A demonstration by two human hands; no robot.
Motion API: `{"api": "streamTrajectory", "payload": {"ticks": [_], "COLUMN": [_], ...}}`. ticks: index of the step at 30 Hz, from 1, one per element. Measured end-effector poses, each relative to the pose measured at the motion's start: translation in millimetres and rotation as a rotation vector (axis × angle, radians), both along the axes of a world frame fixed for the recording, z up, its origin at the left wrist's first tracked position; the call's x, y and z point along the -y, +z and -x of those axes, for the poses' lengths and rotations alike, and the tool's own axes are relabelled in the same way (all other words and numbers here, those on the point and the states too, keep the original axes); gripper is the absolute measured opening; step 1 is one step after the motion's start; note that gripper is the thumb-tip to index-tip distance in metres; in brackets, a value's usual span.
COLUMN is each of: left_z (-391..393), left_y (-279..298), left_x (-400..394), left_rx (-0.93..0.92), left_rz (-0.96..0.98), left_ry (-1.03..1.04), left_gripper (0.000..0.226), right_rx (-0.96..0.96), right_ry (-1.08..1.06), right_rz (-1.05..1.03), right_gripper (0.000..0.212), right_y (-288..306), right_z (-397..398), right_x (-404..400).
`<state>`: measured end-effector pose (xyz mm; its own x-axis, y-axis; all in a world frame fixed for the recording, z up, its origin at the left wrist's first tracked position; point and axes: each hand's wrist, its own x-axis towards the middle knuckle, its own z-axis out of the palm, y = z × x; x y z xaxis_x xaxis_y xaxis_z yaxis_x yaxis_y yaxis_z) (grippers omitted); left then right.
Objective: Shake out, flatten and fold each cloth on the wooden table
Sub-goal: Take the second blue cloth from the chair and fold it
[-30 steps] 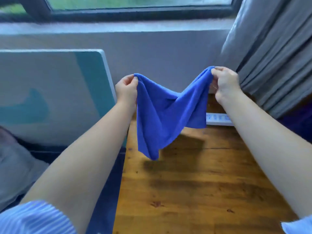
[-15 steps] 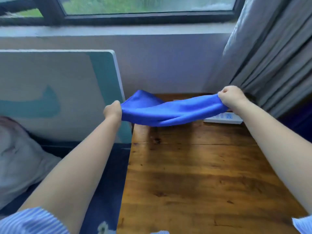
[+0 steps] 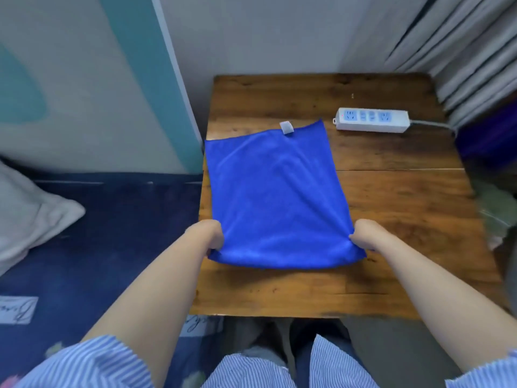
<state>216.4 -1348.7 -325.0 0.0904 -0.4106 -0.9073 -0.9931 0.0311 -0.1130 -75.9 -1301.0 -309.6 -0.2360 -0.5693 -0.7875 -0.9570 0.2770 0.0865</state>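
Both hands pinching cloth [image 3: 277, 197] near corners: left hand [image 3: 211, 236], right hand [image 3: 363, 233] | cloth lying flat on table [image 3: 405, 208], left of power strip [image 3: 373, 120], tag [image 3: 286, 127] at far edge

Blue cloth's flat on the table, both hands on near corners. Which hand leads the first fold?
Probably left. The left hand and right hand each pinch a near corner of the blue cloth, but the power strip lies on the right side.
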Motion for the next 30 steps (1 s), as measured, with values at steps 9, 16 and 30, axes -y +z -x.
{"api": "streamTrajectory", "payload": {"ticks": [9,16,30], "left_z": [-6.6,-8.9,10.1], "left_y": [-14.3,-22.1,-62.6], "left_x": [-26.2,23.0,120.2], "left_rx": [0.018,-0.078,-0.056], "left_rz": [-0.384,0.297,0.771], "left_ry": [-0.104,0.024,0.163], "left_gripper": [0.035,0.018,0.031], "right_rx": [-0.047,-0.048,0.08], "right_ry": [0.073,-0.058,0.053], "right_rz": [-0.507,0.202,0.573], "right_gripper": [0.029,0.019,0.037], "right_y": [-18.0,-20.4,-60.8], "right_z": [5.0,-4.0,-0.3], "right_x": [-6.2,40.7,165.4]}}
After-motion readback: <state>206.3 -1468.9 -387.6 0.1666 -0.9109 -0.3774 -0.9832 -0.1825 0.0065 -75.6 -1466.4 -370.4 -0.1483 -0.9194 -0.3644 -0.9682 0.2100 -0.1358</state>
